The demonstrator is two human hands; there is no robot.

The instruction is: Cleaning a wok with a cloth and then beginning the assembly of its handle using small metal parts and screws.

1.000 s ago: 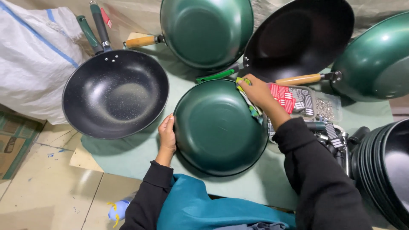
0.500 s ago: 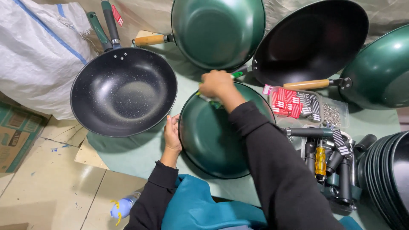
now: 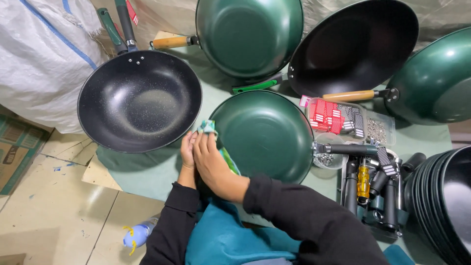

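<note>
Nearest the camera, two arms in black sleeves reach forward over a teal cloth (image 3: 221, 235) bunched at the person's lap. The right hand (image 3: 212, 158) crosses over to the near left rim of the round dark green wok (image 3: 267, 135) that lies bottom-up on the pale green table cover (image 3: 147, 172); its fingers are curled closed around a small light green wiping rag (image 3: 207, 127), pressing it against that rim. The left hand (image 3: 187, 153) sits just beside and partly under the right one, touching the same rim; whether its fingers clasp anything cannot be told.

To the right of the green wok, touching its edge, lies a black tubular handle (image 3: 343, 148), and beyond that a cluster of black handles with a yellow-handled screwdriver (image 3: 363, 180). Further right stands a stack of black pans (image 3: 441, 201). Just behind and to the right of the green wok is a clear plastic box of red and black small parts (image 3: 336, 115).

To the left of the green wok, close beside it, rests a black speckled non-stick wok (image 3: 140, 100), open side up, with a white woven sack (image 3: 44, 54) behind it. Behind the green wok lean three more: a green one with a wooden handle (image 3: 248, 34), a black one with a green handle (image 3: 353, 46), and a green one (image 3: 436, 81) at far right.
</note>
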